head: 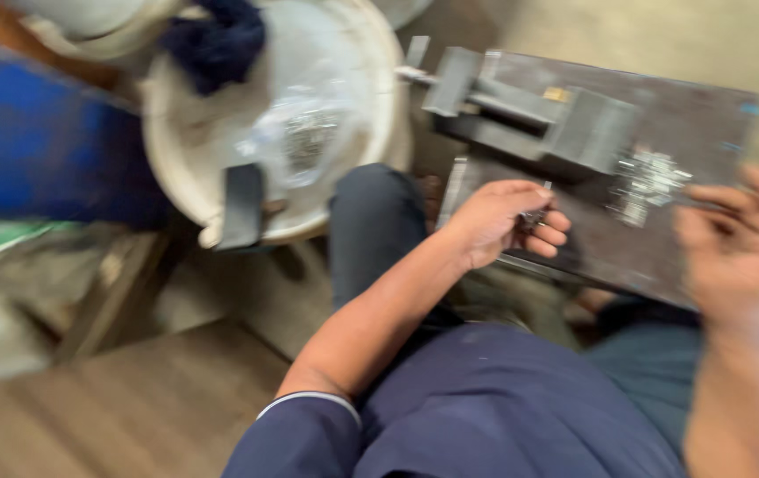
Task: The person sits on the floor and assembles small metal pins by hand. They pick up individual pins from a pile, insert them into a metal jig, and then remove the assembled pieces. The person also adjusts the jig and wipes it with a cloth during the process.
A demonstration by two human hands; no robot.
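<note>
floor (132,416): brownish boards showing lower left | blue drum (34,142): standing at left | white bucket (220,142): sitting beside it, a dark blue cloth (220,40) lying over its rim | light: falling soft and even | view: blurring throughout

Small part (534,215) in fingers (549,232) blurred

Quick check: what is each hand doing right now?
Left hand: curled shut on a small metal piece.
Right hand: fingers spread, open, at the metal plate.

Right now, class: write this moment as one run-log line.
left hand: pinching small metal piece | right hand: at metal plate edge | fixture block: on plate | image: blurred
</note>
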